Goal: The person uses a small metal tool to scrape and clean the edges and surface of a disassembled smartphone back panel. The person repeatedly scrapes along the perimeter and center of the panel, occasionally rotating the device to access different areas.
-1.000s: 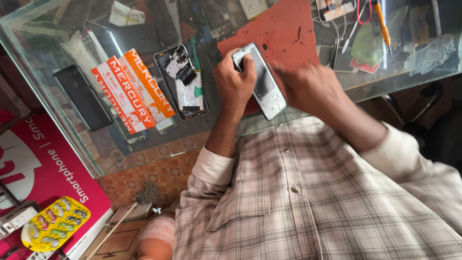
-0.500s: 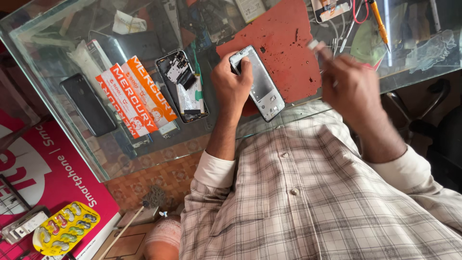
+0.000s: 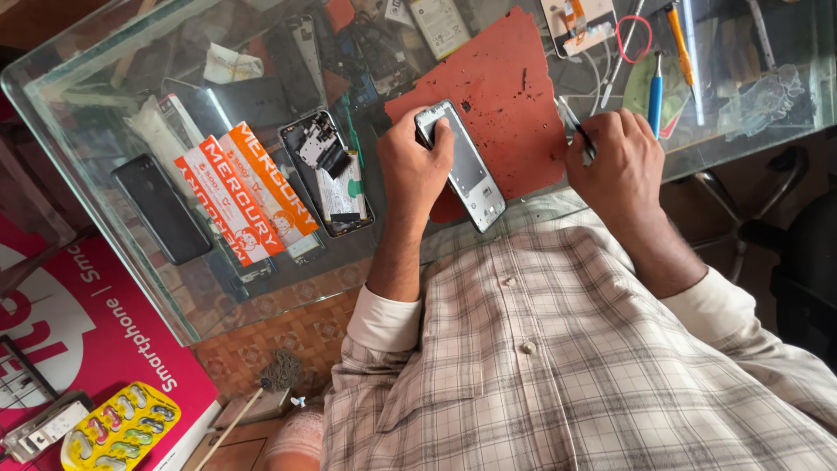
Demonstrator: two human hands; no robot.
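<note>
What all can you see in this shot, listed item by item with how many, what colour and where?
phone frame: one, silver-grey, held over the near edge of the red mat
red mat: one, red, speckled, on the glass table
glass table: one, clear, across the top
opened phone: one, black, insides showing, left of the mat
black phone: one, far left on the glass
orange and white packets: a few, between the two phones
tweezers: one, metal, in the right hand
blue-handled tool: one, right of the mat
yellow blister pack: one, bottom left
left hand: grips the phone frame
right hand: pinches the tweezers
</note>
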